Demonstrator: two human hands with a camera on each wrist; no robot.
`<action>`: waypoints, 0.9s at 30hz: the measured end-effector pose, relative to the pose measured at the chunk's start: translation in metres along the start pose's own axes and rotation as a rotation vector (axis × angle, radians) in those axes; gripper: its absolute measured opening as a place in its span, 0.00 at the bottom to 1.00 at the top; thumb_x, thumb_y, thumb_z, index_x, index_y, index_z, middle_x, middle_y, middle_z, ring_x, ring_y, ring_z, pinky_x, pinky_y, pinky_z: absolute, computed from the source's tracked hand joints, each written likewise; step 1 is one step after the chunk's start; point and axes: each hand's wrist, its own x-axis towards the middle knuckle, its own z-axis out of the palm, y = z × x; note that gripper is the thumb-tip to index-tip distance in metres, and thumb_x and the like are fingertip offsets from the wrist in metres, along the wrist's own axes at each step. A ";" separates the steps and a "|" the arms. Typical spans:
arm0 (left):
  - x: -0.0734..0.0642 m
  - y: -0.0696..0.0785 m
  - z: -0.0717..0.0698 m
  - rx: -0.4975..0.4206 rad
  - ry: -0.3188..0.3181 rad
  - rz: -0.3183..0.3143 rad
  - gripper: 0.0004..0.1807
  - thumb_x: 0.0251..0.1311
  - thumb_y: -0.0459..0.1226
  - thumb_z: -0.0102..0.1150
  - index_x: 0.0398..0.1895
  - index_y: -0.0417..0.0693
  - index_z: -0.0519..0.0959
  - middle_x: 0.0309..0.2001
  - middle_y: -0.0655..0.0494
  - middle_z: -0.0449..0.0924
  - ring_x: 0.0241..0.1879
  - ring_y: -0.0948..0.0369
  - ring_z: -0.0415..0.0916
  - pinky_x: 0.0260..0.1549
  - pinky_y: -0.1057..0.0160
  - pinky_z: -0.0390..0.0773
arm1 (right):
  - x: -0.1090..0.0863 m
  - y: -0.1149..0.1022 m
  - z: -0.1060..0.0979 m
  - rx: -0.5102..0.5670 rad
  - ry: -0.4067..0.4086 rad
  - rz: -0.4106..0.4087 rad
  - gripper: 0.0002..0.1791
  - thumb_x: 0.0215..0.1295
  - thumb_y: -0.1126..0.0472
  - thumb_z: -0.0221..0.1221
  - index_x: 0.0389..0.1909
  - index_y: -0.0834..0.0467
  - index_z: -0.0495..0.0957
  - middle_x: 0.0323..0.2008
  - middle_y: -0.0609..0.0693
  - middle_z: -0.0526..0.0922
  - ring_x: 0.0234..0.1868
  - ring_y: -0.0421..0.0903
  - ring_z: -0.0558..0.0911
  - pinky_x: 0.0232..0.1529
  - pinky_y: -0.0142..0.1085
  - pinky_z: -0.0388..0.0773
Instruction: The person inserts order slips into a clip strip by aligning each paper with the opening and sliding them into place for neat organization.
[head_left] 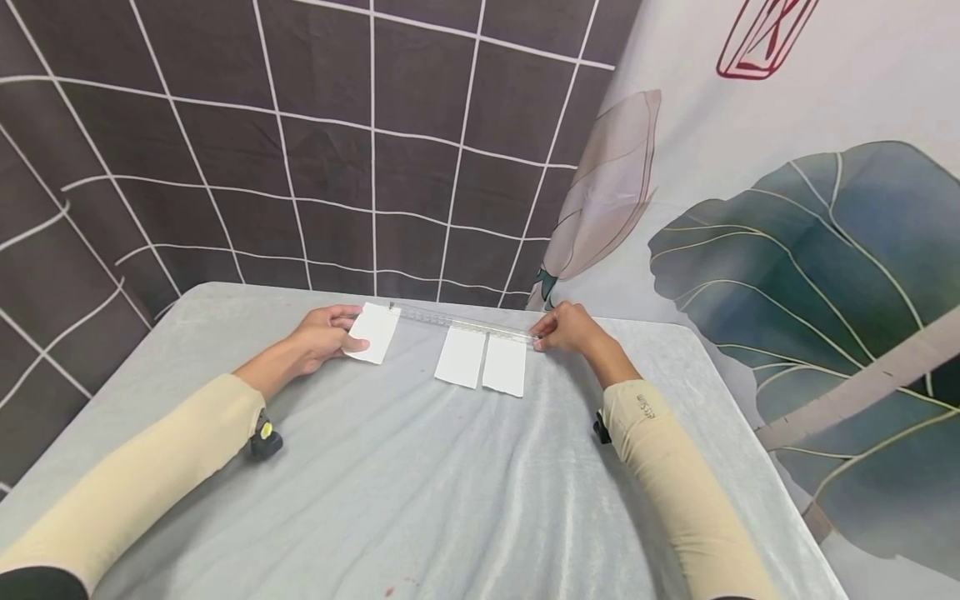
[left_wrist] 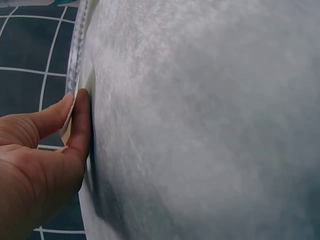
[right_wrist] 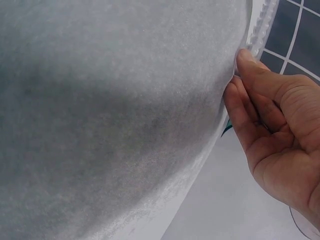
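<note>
My left hand [head_left: 322,337] pinches a white card [head_left: 378,332] between thumb and fingers, at the left end of a long, clear plastic strip [head_left: 429,317]. In the left wrist view the card [left_wrist: 68,131] shows edge-on beside the thumb. At the other end, my right hand [head_left: 572,327] pinches the strip's tip. One edge of the strip [right_wrist: 262,30] looks ribbed in the right wrist view. Between the hands, a second white card [head_left: 461,357] and a third white card [head_left: 505,367] lie side by side, with their top edges at the strip.
A pale grey cloth [head_left: 420,483] with soft folds covers the table. Behind it hangs a dark curtain [head_left: 322,158] with a white grid. To the right is a white curtain [head_left: 705,142] printed with large leaves.
</note>
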 end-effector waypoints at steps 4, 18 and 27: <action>0.003 0.002 0.002 0.000 0.012 -0.005 0.51 0.69 0.19 0.67 0.91 0.36 0.52 0.84 0.28 0.65 0.45 0.71 0.81 0.49 0.71 0.91 | 0.000 0.000 0.000 0.005 0.003 -0.004 0.15 0.63 0.63 0.82 0.50 0.60 0.96 0.44 0.56 0.97 0.41 0.45 0.89 0.46 0.34 0.83; 0.007 0.005 0.008 0.000 -0.031 -0.038 0.47 0.73 0.20 0.64 0.90 0.32 0.52 0.85 0.28 0.62 0.46 0.70 0.80 0.47 0.75 0.87 | 0.001 -0.004 -0.003 0.005 0.001 -0.001 0.15 0.62 0.63 0.83 0.50 0.60 0.96 0.44 0.56 0.97 0.41 0.44 0.88 0.43 0.31 0.80; 0.008 0.004 0.019 -0.026 -0.069 -0.005 0.46 0.73 0.19 0.62 0.89 0.28 0.52 0.85 0.25 0.62 0.44 0.73 0.81 0.49 0.75 0.87 | 0.001 -0.001 0.001 -0.002 0.007 -0.009 0.15 0.63 0.64 0.83 0.50 0.60 0.96 0.44 0.56 0.97 0.41 0.45 0.88 0.45 0.33 0.82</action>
